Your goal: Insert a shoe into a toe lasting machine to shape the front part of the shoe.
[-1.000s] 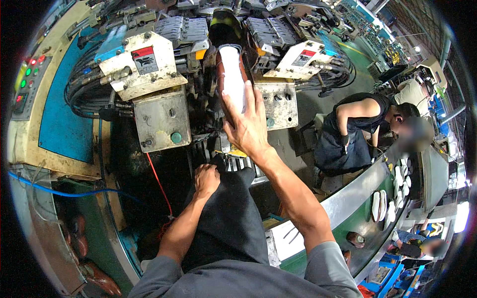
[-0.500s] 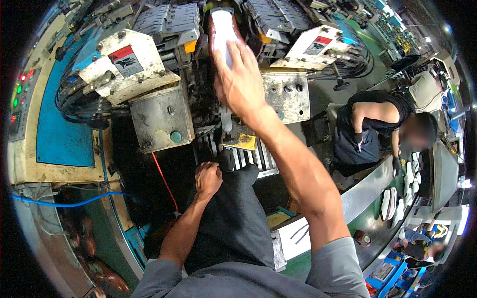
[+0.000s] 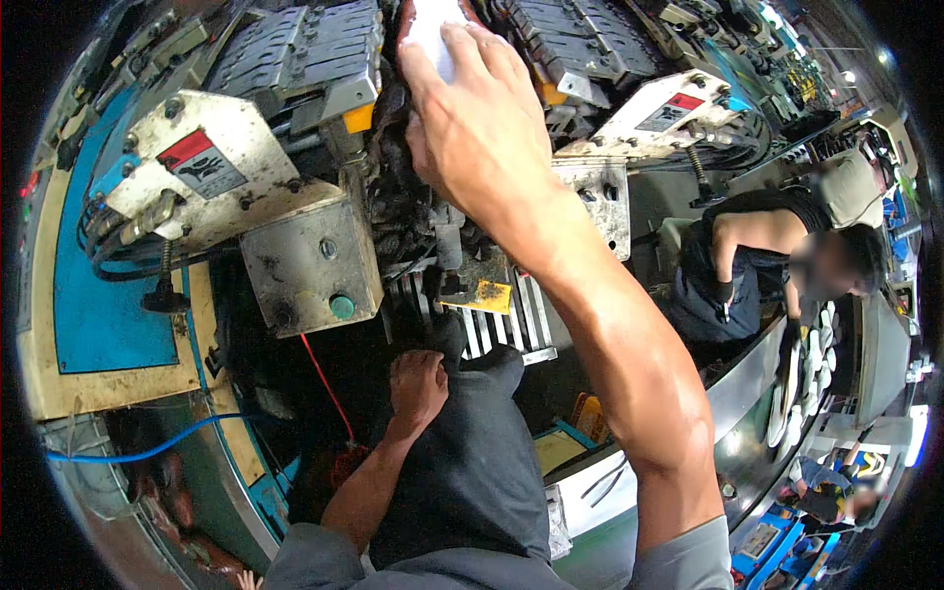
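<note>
At the top middle, in the machine, a shoe (image 3: 433,18) lies bottom up, with a white underside and reddish-brown sides. My right hand (image 3: 482,118) reaches forward onto it. The thumb is along the left side and the fingers bend over the white underside, gripping the shoe. The shoe's far end is cut off by the picture's edge. My left hand (image 3: 419,385) rests on my dark-trousered thigh, its fingers curled in and nothing visible in them.
White machine brackets (image 3: 211,162) flank the shoe, with dark ridged plates (image 3: 295,49) above. A metal box with a green button (image 3: 341,307) hangs at left. At right a co-worker (image 3: 757,246) bends over a conveyor with several white soles (image 3: 814,359). A blue hose (image 3: 147,454) runs at lower left.
My view has shifted, so the machine looks nearer and the shoe sits higher in the picture. My right hand remains on the shoe. The co-worker's hand now reaches shoe parts on the conveyor.
</note>
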A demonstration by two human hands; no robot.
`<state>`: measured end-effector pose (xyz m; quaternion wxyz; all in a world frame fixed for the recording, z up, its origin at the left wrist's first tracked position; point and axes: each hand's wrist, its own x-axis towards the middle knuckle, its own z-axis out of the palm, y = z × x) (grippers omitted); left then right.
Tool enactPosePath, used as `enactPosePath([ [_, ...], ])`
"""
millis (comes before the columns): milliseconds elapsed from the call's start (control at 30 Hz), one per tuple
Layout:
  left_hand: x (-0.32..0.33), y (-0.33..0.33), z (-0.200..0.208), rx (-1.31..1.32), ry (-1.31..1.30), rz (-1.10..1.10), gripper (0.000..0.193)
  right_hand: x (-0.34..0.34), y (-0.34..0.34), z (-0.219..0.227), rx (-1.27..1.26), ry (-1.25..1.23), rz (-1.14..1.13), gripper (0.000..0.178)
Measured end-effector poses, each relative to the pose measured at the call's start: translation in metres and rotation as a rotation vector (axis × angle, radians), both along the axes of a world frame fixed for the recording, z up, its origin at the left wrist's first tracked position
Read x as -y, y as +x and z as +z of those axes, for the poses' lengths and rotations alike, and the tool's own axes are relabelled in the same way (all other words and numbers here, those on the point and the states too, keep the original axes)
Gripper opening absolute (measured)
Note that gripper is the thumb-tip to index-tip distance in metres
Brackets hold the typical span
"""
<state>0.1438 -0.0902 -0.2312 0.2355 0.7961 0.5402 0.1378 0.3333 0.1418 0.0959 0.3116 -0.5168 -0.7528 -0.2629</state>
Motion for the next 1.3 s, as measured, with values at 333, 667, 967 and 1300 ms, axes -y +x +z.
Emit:
enactPosePath([
  [333,0.000,-0.005,-0.004,0.073,0.032,0.035,0.020,0.013,0.003,-0.002,-0.136,-0.011,0.097,0.051],
  [667,-0.024,-0.007,-0.013,-0.082,0.023,0.043,0.027,0.501,0.050,-0.253,-0.714,-0.454,-0.505,0.049],
  [967,-0.053,-0.026,-0.041,0.015,-0.170,-0.080,0.038,1.060,0.043,-0.293,-1.274,-0.609,-2.266,0.041],
  [1300,-0.062,-0.150,0.071,0.005,-0.479,0.132,0.053,1.152,0.289,-0.285,-1.017,-0.766,-2.017,0.086],
])
